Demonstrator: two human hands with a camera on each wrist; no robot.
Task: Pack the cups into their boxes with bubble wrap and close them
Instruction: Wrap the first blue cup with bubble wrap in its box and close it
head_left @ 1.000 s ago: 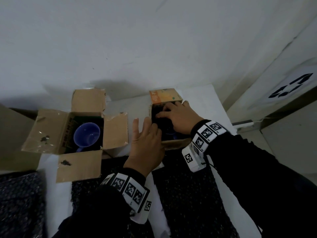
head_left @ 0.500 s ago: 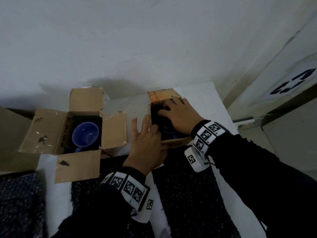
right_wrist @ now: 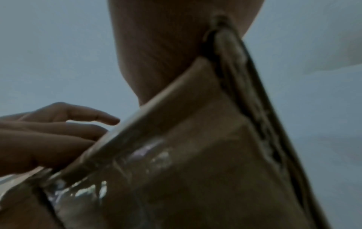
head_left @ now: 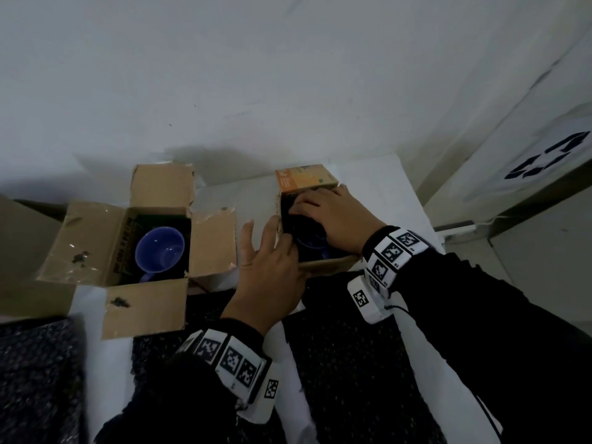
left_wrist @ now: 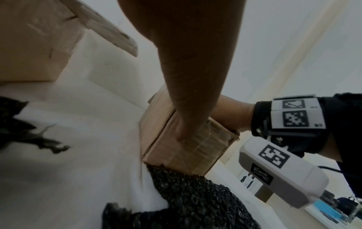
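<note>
A small cardboard box with an orange flap stands at mid-table. Inside it, black bubble wrap lies around a blue cup. My right hand reaches in from the right, its fingers pressing the wrap down. My left hand braces the box's left wall with straight spread fingers. In the left wrist view its thumb pushes on the near corner of the box. A second blue cup sits bare in a larger open box at the left.
Sheets of black bubble wrap lie on the white table: one below the small box, one under my left arm, one at the far left. A white wall stands close behind the boxes. The table's right edge is near the small box.
My right hand's fingers have slid a little to the left over the wrap in the small box. The left hand has stayed against the box's side.
</note>
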